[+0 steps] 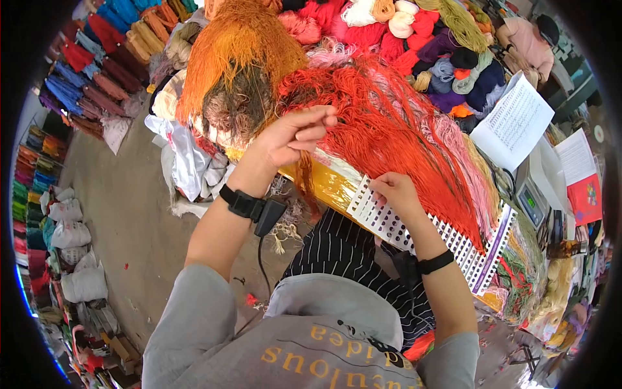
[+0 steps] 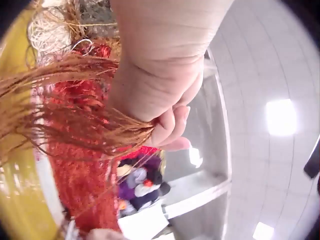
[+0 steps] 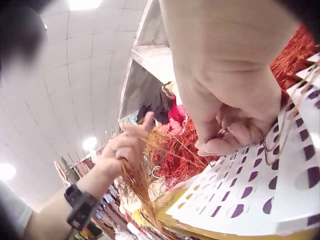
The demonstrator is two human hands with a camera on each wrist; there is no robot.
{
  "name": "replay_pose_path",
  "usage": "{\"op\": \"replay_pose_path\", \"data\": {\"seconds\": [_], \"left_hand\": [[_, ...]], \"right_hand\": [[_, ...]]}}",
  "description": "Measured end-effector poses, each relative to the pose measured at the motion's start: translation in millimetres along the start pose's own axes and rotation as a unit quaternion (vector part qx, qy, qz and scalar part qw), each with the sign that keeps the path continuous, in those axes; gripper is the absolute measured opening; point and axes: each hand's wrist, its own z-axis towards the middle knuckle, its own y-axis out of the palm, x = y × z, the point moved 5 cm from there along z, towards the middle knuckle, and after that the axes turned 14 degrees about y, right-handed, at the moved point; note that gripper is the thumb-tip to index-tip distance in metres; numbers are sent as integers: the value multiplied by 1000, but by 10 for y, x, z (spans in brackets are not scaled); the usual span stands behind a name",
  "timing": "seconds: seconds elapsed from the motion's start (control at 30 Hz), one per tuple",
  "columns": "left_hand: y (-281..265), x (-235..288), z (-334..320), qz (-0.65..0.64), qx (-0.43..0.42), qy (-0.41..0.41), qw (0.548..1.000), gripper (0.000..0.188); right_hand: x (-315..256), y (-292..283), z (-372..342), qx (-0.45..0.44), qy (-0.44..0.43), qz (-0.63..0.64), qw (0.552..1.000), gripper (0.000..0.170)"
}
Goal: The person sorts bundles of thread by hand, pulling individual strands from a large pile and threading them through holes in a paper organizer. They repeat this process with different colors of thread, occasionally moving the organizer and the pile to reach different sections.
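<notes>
My left hand [image 1: 295, 136] grips a hank of brown-orange thread [image 2: 85, 130], which hangs down past the table's near edge. In the right wrist view the same hank [image 3: 134, 182] trails below the curled fingers, with the index finger stretched out. My right hand [image 1: 396, 193] is over a white card strip with rows of punched holes [image 1: 382, 217]. Its thumb and fingers pinch a thin brown thread [image 3: 281, 131] that loops down at the card's holes [image 3: 240, 192]. A fine strand runs between the two hands. The pinched end is hidden by the fingers.
Loose red thread [image 1: 382, 123] covers the table behind the cards, with an orange pile [image 1: 240, 39] at left. A second card with a purple edge [image 1: 492, 253], printed sheets [image 1: 515, 120] and a scale [image 1: 531, 201] are at right. Another person [image 1: 531, 45] is at the far right.
</notes>
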Motion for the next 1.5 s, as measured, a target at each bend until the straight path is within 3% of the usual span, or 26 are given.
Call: {"op": "replay_pose_path", "data": {"seconds": [0.07, 0.13, 0.2, 0.27, 0.33, 0.4, 0.5, 0.57, 0.6, 0.63, 0.67, 0.73, 0.77, 0.8, 0.83, 0.87, 0.9, 1.0, 1.17, 1.23, 1.33, 1.4, 1.43, 1.5], "left_hand": [[61, -92, -27, 35, 28, 56, 997, 23], [86, -678, -30, 183, -45, -90, 978, 20], [63, -1057, -13, 338, -64, -156, 926, 21], [34, -971, 19, 413, -61, -142, 898, 19], [-138, -444, 105, 444, 76, 6, 893, 13], [-401, 91, 70, 247, 101, -31, 963, 12], [-620, 998, -13, 155, 139, 68, 976, 19], [-740, 1305, -57, 100, 164, 92, 977, 24], [-875, 1513, -136, 295, 273, 164, 901, 30], [-924, 1702, -231, 472, 366, 228, 769, 37], [-942, 1680, -217, 473, 365, 231, 768, 37], [-834, 1570, -193, 739, 339, 157, 561, 49], [-513, 1250, -190, 674, 305, 152, 656, 53], [-116, 904, -228, 598, 198, 162, 760, 54], [165, 583, -248, 518, 97, 85, 846, 53], [349, 242, -231, 370, 36, 68, 926, 52], [475, -54, -206, 203, -7, 38, 978, 54], [772, -534, -187, 58, -61, -23, 996, 55], [947, -645, -131, 46, -65, -35, 996, 52], [949, -637, -149, 27, -58, -47, 997, 51], [827, -632, -104, -47, -4, -26, 999, 50], [762, -459, -113, -25, 32, 50, 998, 50], [738, -416, -142, -37, 86, 60, 994, 51], [557, -359, -174, -54, 92, 70, 992, 49]], "right_hand": [[-62, -30, -79, -31, 20, 60, 998, 13], [-83, -31, -101, -61, 38, 117, 990, 13], [-51, -34, -79, -74, 22, 133, 988, 16], [-16, -9, -45, -60, 9, 109, 992, 18], [-10, 14, -24, -20, -28, 19, 999, 22], [60, 26, 40, -17, -36, 10, 999, 25], [89, 30, 68, -2, -24, -41, 999, 27], [117, 34, 87, -8, -22, -30, 999, 28], [123, 34, 80, -8, -23, -30, 999, 28], [124, 34, 69, -12, -25, -16, 999, 26], [114, 29, 58, -17, -27, -2, 999, 25], [82, 4, 20, -16, -36, 29, 999, 22], [60, -4, -11, -17, -41, 60, 997, 20], [-19, 7, -102, -16, -43, 62, 997, 20], [-204, 3, -276, 15, -82, 64, 995, 19], [-384, 7, -445, 45, -119, 64, 990, 20], [-524, 50, -574, 46, -141, 81, 986, 18], [-751, 187, -813, 5, -186, 125, 975, 16], [-699, 120, -883, -5, -117, 199, 973, 13], [-724, 57, -943, 11, -132, 194, 972, 14], [-725, -89, -978, 35, -165, 172, 970, 16], [-781, -289, -1026, 87, -231, 207, 947, 14], [-782, -386, -1033, 63, -213, 298, 928, 13], [-784, -621, -1085, 23, -168, 442, 881, 14]]}}
